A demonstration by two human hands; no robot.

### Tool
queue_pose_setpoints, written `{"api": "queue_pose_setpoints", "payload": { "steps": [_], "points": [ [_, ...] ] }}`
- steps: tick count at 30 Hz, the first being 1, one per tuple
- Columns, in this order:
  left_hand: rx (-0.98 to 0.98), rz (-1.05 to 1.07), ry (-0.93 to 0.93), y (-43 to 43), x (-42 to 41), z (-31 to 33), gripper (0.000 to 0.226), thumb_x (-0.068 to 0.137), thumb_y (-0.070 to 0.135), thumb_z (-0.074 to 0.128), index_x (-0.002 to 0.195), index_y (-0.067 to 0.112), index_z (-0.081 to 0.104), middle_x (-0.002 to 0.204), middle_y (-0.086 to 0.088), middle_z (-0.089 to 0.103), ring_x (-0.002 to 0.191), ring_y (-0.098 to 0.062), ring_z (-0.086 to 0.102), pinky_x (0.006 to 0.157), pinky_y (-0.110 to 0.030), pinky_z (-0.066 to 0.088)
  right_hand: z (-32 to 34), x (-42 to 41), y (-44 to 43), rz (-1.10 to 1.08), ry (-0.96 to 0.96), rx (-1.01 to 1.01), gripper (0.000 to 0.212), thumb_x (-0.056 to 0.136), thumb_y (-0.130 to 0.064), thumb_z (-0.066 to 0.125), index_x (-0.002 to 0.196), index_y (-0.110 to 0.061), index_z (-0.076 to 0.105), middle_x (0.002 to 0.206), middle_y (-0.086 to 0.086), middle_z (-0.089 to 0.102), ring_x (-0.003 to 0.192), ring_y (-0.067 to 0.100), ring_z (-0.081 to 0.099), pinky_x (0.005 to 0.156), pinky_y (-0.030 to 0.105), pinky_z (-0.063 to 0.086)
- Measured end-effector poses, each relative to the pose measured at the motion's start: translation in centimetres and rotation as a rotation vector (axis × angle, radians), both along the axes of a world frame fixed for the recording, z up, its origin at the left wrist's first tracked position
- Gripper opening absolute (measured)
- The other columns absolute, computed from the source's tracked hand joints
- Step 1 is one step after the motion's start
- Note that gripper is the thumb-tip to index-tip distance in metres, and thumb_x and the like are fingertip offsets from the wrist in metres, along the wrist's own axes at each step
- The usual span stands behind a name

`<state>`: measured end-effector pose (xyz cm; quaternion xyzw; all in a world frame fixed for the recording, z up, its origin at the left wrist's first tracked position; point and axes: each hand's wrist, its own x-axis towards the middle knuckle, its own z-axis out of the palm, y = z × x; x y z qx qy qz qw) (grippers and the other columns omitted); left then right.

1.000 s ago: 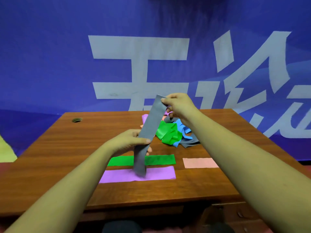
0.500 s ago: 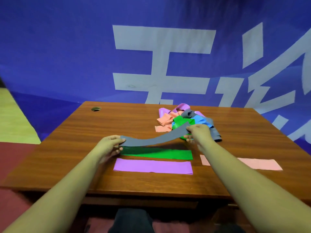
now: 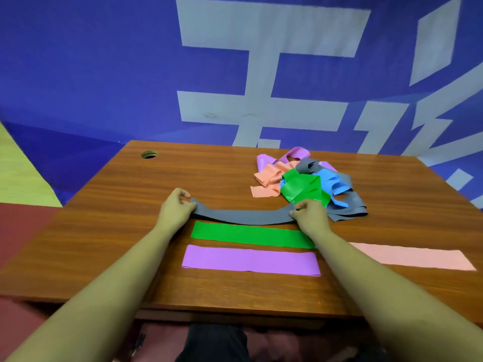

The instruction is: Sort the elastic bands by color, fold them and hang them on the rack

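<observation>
A grey elastic band (image 3: 243,216) stretches sideways just above the wooden table (image 3: 130,205), sagging in the middle. My left hand (image 3: 175,207) pinches its left end and my right hand (image 3: 309,214) pinches its right end. Flat on the table in front of it lie a green band (image 3: 248,234) and, nearer to me, a purple band (image 3: 249,260). A pink band (image 3: 410,258) lies flat to the right, partly hidden by my right forearm. A tangled pile of bands (image 3: 305,180) in pink, purple, green, blue and grey sits behind my right hand. No rack is in view.
A round cable hole (image 3: 149,154) is near the table's far left corner. A blue banner with large white characters (image 3: 261,74) hangs right behind the table. Red and yellow floor shows at the left.
The grey band went from hanging upright between my hands to being held out sideways and lowered close to the table behind the green band. The view has shifted left.
</observation>
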<state>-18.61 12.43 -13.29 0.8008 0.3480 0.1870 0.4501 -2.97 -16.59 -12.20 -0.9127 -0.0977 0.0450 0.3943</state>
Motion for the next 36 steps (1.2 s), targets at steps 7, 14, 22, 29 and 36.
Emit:
{"api": "queue_pose_setpoints", "payload": {
  "steps": [7, 14, 22, 29, 36],
  "points": [
    [0.126, 0.017, -0.041, -0.5, 0.4, -1.2, 0.020, 0.088, 0.018, 0.067, 0.100, 0.016, 0.051, 0.071, 0.002, 0.057, 0.072, -0.018, 0.054, 0.059, -0.028, 0.037, -1.7, 0.9, 0.1, -0.067, -0.070, 0.010, 0.018, 0.082, -0.020, 0.075, 0.089, -0.012, 0.061, 0.087, 0.005, 0.065, 0.083, 0.024, 0.059, 0.071, 0.029, 0.041],
    [0.290, 0.033, 0.083, -1.5, 0.6, -1.7, 0.020, 0.085, 0.014, 0.066, 0.102, 0.012, 0.055, 0.104, -0.012, 0.050, 0.101, -0.033, 0.053, 0.089, -0.037, 0.042, -2.1, 0.4, -0.2, -0.008, -0.156, -0.086, 0.010, 0.085, -0.020, 0.068, 0.085, -0.013, 0.061, 0.080, 0.004, 0.065, 0.080, 0.025, 0.061, 0.070, 0.035, 0.050],
    [0.299, -0.093, -0.141, -5.0, 4.1, 1.2, 0.014, 0.080, 0.008, 0.064, 0.090, 0.016, 0.059, 0.100, -0.004, 0.048, 0.092, -0.026, 0.056, 0.092, -0.034, 0.044, 2.0, 2.6, -2.3, 0.058, -0.249, -0.099, 0.008, 0.082, -0.018, 0.057, 0.078, -0.013, 0.063, 0.075, 0.005, 0.064, 0.075, 0.025, 0.059, 0.067, 0.038, 0.051],
    [0.214, -0.406, -0.111, -11.5, 12.6, 3.8, 0.008, 0.080, 0.008, 0.064, 0.082, 0.016, 0.063, 0.086, -0.001, 0.060, 0.070, -0.008, 0.052, 0.062, -0.021, 0.038, 2.1, 6.8, -3.1, 0.020, -0.242, -0.144, 0.038, 0.080, -0.018, 0.063, 0.117, -0.009, 0.058, 0.116, 0.015, 0.056, 0.087, 0.032, 0.061, 0.081, 0.041, 0.051],
    [0.270, -0.491, 0.035, -14.2, 19.2, 1.1, 0.033, 0.081, 0.016, 0.066, 0.114, 0.009, 0.064, 0.111, -0.015, 0.062, 0.098, -0.030, 0.061, 0.078, -0.030, 0.042, 0.2, 9.5, -1.6, 0.094, -0.225, -0.134, 0.040, 0.084, -0.026, 0.065, 0.120, -0.010, 0.061, 0.111, 0.014, 0.063, 0.100, 0.028, 0.061, 0.086, 0.040, 0.050]
  ]
}}
